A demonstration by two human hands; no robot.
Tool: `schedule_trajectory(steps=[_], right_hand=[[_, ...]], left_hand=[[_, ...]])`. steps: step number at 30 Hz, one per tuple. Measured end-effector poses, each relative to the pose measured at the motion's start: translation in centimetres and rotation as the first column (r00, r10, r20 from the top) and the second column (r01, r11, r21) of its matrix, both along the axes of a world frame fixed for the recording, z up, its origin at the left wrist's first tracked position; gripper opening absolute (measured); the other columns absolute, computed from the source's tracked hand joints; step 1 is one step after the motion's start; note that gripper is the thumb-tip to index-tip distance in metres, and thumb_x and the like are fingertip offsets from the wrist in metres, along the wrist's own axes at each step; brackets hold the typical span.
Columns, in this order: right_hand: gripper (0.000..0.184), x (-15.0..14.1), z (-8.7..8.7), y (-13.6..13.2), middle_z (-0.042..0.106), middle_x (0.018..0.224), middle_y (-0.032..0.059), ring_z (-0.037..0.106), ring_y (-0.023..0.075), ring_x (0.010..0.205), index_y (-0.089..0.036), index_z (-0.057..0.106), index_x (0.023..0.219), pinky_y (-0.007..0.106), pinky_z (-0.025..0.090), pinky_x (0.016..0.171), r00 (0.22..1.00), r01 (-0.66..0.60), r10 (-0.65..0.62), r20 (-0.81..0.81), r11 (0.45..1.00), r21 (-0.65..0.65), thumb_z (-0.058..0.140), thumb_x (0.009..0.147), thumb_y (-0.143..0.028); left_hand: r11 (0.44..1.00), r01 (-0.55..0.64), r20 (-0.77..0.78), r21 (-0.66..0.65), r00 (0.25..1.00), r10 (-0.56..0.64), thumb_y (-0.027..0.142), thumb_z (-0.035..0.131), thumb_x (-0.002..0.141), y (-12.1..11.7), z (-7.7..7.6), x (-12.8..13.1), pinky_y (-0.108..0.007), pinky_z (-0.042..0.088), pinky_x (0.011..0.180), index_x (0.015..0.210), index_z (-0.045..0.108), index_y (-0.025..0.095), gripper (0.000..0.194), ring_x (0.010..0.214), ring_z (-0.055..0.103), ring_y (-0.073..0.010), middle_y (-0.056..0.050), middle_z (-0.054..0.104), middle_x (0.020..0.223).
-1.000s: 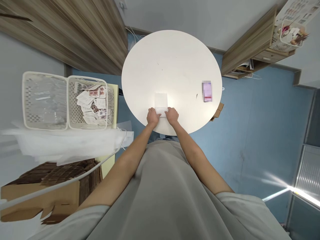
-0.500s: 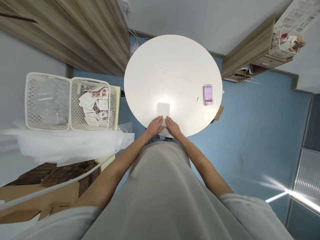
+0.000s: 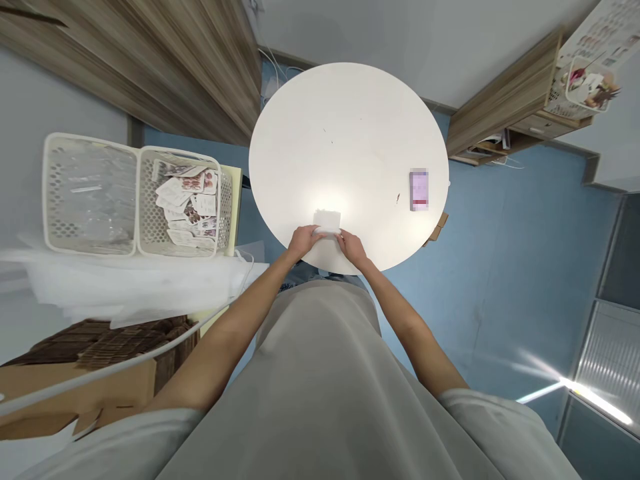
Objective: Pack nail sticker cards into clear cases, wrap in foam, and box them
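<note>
A small white rectangular piece, soft-looking like foam or paper point(image 3: 327, 220), lies at the near edge of the round white table point(image 3: 345, 107). My left hand point(image 3: 303, 241) grips its near left corner, thumb and fingers closed on it. The near right corner is between the thumb and fingers of my right hand point(image 3: 352, 247). Its near edge appears raised a little or folded, with a shadow below; which of the two I cannot tell. Farther right on the table lies a pink-purple phone-sized item point(image 3: 419, 190), its surface blurred out.
To my left stand two white perforated baskets, one with clear plastic bags point(image 3: 95, 193), the other with printed cards point(image 3: 193, 207). White sheeting point(image 3: 135, 287) and an open cardboard box point(image 3: 80, 387) are below them. A wooden cabinet point(image 3: 505, 100) stands at the back right.
My hands have gone from lying flat over the near part of the white piece to pinching its near corners, farther apart. The piece now looks shorter front to back.
</note>
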State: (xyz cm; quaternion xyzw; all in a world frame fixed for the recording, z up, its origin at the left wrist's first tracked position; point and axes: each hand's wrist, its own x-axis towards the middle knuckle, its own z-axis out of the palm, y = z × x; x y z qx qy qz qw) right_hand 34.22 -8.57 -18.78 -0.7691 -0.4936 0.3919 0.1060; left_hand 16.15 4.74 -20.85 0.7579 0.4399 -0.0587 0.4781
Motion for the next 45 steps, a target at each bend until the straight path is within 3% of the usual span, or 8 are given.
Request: schedule_trajectory(steps=[4, 7, 11, 15, 19, 24, 31, 45], right_hand=[[0.035, 0.4, 0.3, 3.8, 0.074, 0.115, 0.0145, 0.070, 0.0262, 0.102, -0.016, 0.072, 0.111, 0.036, 0.055, 0.093, 0.986, 0.058, -0.034, 0.161, 0.988, -0.144, 0.043, 0.118, -0.035], [0.029, 0.2, 0.4, 5.9, 0.070, 0.130, 0.0195, 0.068, 0.0297, 0.112, -0.013, 0.068, 0.127, 0.039, 0.056, 0.093, 0.965, 0.078, -0.029, 0.262, 0.981, -0.180, 0.045, 0.114, -0.023], [0.051, -0.1, 0.7, 7.9, 0.052, 0.162, 0.0218, 0.053, 0.0317, 0.144, -0.013, 0.054, 0.155, 0.044, 0.051, 0.113, 0.933, -0.217, 0.223, 0.281, 0.975, -0.055, 0.039, 0.106, -0.004], [0.053, 0.1, 0.9, 8.9, 0.054, 0.160, 0.0198, 0.055, 0.0322, 0.138, -0.015, 0.059, 0.153, 0.044, 0.052, 0.113, 0.899, -0.363, 0.387, 0.206, 0.920, -0.146, 0.041, 0.104, -0.003], [0.057, -0.1, 1.1, 8.1, 0.060, 0.150, 0.0188, 0.061, 0.0311, 0.130, -0.015, 0.060, 0.153, 0.041, 0.056, 0.106, 0.939, -0.240, 0.282, 0.199, 0.948, -0.208, 0.041, 0.101, 0.001], [0.048, -2.1, 1.0, 4.9, 0.064, 0.143, 0.0197, 0.069, 0.0321, 0.121, -0.014, 0.064, 0.148, 0.043, 0.056, 0.111, 0.984, 0.090, -0.055, 0.169, 0.974, -0.209, 0.056, 0.101, -0.011], [0.046, -6.9, 0.0, 1.9, 0.072, 0.133, 0.0171, 0.073, 0.0278, 0.116, -0.014, 0.060, 0.145, 0.042, 0.057, 0.109, 0.865, 0.497, -0.468, 0.179, 0.849, -0.180, 0.062, 0.100, -0.026], [0.036, -13.1, -1.4, 12.7, 0.076, 0.127, 0.0157, 0.074, 0.0277, 0.117, -0.016, 0.063, 0.134, 0.040, 0.058, 0.105, 0.931, 0.349, -0.323, 0.170, 0.923, -0.160, 0.066, 0.100, -0.028]], left_hand=[[0.995, -0.077, -0.246, 0.059, 0.965, 0.089, 0.050, 0.071, 0.099, 0.9, -0.2, 3.1, -0.040, 0.050, 0.080, 0.085, 0.071, 0.021, 0.032, 0.088, 0.067, -0.0320, -0.012, 0.072, 0.087], [0.986, -0.148, -0.310, 0.077, 0.936, 0.165, 0.045, 0.073, 0.098, 1.0, -0.3, 4.5, -0.041, 0.049, 0.082, 0.090, 0.067, 0.022, 0.026, 0.096, 0.066, -0.0328, -0.012, 0.070, 0.096], [0.978, -0.195, -0.292, 0.068, 0.934, 0.207, 0.047, 0.074, 0.099, 0.4, -0.3, 4.1, -0.043, 0.051, 0.089, 0.103, 0.066, 0.022, 0.026, 0.108, 0.066, -0.0346, -0.014, 0.069, 0.114], [0.944, -0.315, -0.237, 0.096, 0.914, 0.329, 0.053, 0.071, 0.101, -1.1, -0.3, 1.6, -0.043, 0.053, 0.098, 0.122, 0.061, 0.022, 0.039, 0.116, 0.066, -0.0332, -0.016, 0.066, 0.131], [0.933, -0.353, -0.241, 0.072, 0.902, 0.359, 0.055, 0.066, 0.103, -2.4, -0.3, -0.5, -0.044, 0.051, 0.105, 0.120, 0.061, 0.021, 0.038, 0.122, 0.065, -0.0335, -0.015, 0.071, 0.125], [0.949, -0.314, -0.228, -0.037, 0.927, 0.298, 0.049, 0.072, 0.100, -1.9, -0.1, -0.2, -0.043, 0.051, 0.099, 0.113, 0.064, 0.020, 0.032, 0.118, 0.069, -0.0341, -0.015, 0.076, 0.120], [0.971, -0.203, -0.103, -0.124, 0.976, 0.191, 0.024, 0.081, 0.092, -1.6, 0.1, 0.4, -0.039, 0.051, 0.099, 0.109, 0.062, 0.021, 0.026, 0.116, 0.068, -0.0288, -0.013, 0.073, 0.122], [0.885, -0.454, -0.001, -0.100, 0.890, 0.456, 0.016, 0.070, 0.094, 6.3, -0.8, -8.5, -0.036, 0.054, 0.097, 0.111, 0.072, 0.020, 0.018, 0.106, 0.073, -0.0252, -0.011, 0.078, 0.117]])
